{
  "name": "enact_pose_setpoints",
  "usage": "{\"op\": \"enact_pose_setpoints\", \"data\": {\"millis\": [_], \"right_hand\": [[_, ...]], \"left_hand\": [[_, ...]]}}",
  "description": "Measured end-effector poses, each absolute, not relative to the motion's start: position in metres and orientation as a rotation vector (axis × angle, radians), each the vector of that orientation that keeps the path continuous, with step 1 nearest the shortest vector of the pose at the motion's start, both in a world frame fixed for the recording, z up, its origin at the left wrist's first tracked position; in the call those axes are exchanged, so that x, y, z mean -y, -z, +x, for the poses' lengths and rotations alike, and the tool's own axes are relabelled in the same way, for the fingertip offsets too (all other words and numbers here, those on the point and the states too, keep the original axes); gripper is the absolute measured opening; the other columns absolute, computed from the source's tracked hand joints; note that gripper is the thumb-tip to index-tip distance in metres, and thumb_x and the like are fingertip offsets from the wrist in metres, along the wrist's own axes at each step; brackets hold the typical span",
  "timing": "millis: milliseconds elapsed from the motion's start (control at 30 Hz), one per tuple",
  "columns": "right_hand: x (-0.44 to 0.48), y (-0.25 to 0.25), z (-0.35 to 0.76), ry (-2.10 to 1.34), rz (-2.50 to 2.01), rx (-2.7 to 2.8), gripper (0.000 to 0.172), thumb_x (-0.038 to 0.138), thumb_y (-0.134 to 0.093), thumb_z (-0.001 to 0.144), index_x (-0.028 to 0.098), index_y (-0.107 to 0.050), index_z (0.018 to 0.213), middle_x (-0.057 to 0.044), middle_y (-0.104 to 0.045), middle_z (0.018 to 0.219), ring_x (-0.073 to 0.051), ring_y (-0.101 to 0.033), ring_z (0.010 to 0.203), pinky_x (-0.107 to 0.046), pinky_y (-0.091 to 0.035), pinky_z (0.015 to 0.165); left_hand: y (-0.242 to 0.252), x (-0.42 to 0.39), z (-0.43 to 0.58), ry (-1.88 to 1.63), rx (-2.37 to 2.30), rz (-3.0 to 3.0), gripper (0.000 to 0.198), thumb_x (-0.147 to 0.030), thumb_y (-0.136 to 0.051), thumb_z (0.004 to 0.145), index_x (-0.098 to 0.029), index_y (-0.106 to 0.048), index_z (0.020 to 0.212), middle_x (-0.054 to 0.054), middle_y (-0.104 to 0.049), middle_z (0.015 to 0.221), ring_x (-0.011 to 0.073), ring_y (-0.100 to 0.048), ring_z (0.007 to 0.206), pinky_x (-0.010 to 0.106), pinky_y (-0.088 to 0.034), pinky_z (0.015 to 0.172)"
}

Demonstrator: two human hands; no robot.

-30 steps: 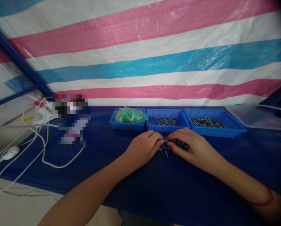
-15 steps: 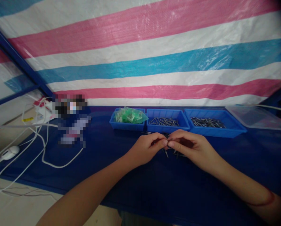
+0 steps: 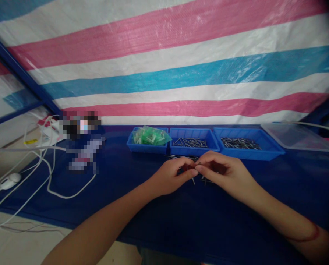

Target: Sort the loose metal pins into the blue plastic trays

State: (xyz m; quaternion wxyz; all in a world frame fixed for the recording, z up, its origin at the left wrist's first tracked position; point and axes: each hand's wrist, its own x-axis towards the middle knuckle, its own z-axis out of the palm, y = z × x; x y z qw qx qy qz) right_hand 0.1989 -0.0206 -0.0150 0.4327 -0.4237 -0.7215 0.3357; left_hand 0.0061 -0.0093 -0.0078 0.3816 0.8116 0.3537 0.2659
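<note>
My left hand [image 3: 173, 175] and my right hand [image 3: 227, 172] meet at the fingertips over the blue table [image 3: 208, 221]. Both are closed in a pinch, thumbs against forefingers. Whatever small thing lies between the fingertips is hidden, and I cannot make it out. Beneath and behind the hands, thin metal pins [image 3: 205, 179] lie loose on the table, partly covered by my fingers. Just beyond them, a middle blue bin [image 3: 190, 150] holds several metal pins [image 3: 190, 142]. The right blue bin [image 3: 269, 152] has darker metal pins [image 3: 240, 143] in it.
A left blue bin [image 3: 148, 148] contains green-and-clear plastic bags [image 3: 150, 136]. A clear plastic lid [image 3: 299, 138] lies at the back right. White cables [image 3: 52, 173] and a white plug-like piece [image 3: 11, 181] spread over the left side. Striped sheeting [image 3: 164, 84] hangs behind the table.
The view has shifted slightly. My left thumb sits a little closer to the right fingertips, and both hands otherwise keep their pinch in the same place.
</note>
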Motion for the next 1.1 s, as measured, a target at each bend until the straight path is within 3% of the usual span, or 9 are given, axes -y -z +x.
{"op": "enact_pose_setpoints", "data": {"millis": [367,600,767,867,967,1100], "right_hand": [[0.017,0.011,0.201,-0.547,-1.009,1.993,0.014,0.029,-0.055,0.086,0.021,-0.066,0.085,-0.003,-0.065,0.075,-0.013,-0.055,0.059,-0.026,-0.043,0.051],[-0.003,-0.009,0.247,0.094,-1.133,2.271,0.017,0.028,-0.05,0.088,0.02,-0.065,0.089,-0.008,-0.068,0.09,-0.023,-0.062,0.083,-0.037,-0.048,0.075],[-0.021,-0.014,0.311,0.633,-1.64,2.04,0.019,0.032,-0.049,0.087,0.02,-0.062,0.08,-0.012,-0.066,0.083,-0.027,-0.061,0.069,-0.036,-0.038,0.054],[-0.032,0.0,0.339,0.682,-1.781,2.009,0.021,0.038,-0.059,0.08,0.024,-0.061,0.065,-0.005,-0.055,0.056,-0.019,-0.047,0.044,-0.03,-0.027,0.043],[-0.037,0.01,0.345,0.65,-1.803,2.021,0.026,0.04,-0.057,0.081,0.024,-0.057,0.06,-0.002,-0.044,0.047,-0.014,-0.034,0.037,-0.028,-0.021,0.043],[-0.033,0.005,0.317,0.681,-1.699,2.027,0.032,0.04,-0.052,0.084,0.022,-0.052,0.058,-0.005,-0.047,0.051,-0.015,-0.039,0.044,-0.03,-0.021,0.048]], "left_hand": [[0.005,0.01,0.006,-0.849,-1.037,2.058,0.021,-0.035,-0.049,0.09,-0.015,-0.056,0.093,0.003,-0.061,0.089,0.0122,-0.056,0.077,0.024,-0.045,0.07],[0.0,0.004,-0.002,-0.696,-1.087,2.418,0.027,-0.037,-0.048,0.091,-0.015,-0.057,0.104,0.006,-0.062,0.099,0.0155,-0.056,0.089,0.029,-0.044,0.082],[0.0,0.005,-0.006,-0.444,-1.004,2.745,0.026,-0.033,-0.048,0.092,-0.021,-0.061,0.111,0.007,-0.059,0.108,0.0187,-0.052,0.1,0.033,-0.04,0.089],[0.003,0.009,-0.004,-0.362,-0.943,2.82,0.03,-0.032,-0.05,0.091,-0.028,-0.06,0.118,0.006,-0.057,0.113,0.0197,-0.05,0.103,0.033,-0.039,0.088],[0.007,0.012,-0.002,-0.32,-0.917,2.881,0.03,-0.033,-0.048,0.092,-0.033,-0.059,0.12,0.005,-0.055,0.117,0.0207,-0.048,0.107,0.034,-0.037,0.087],[0.011,0.011,0.0,-0.278,-0.915,2.913,0.025,-0.032,-0.047,0.093,-0.033,-0.062,0.113,0.003,-0.056,0.118,0.0205,-0.047,0.108,0.033,-0.035,0.085]]}}
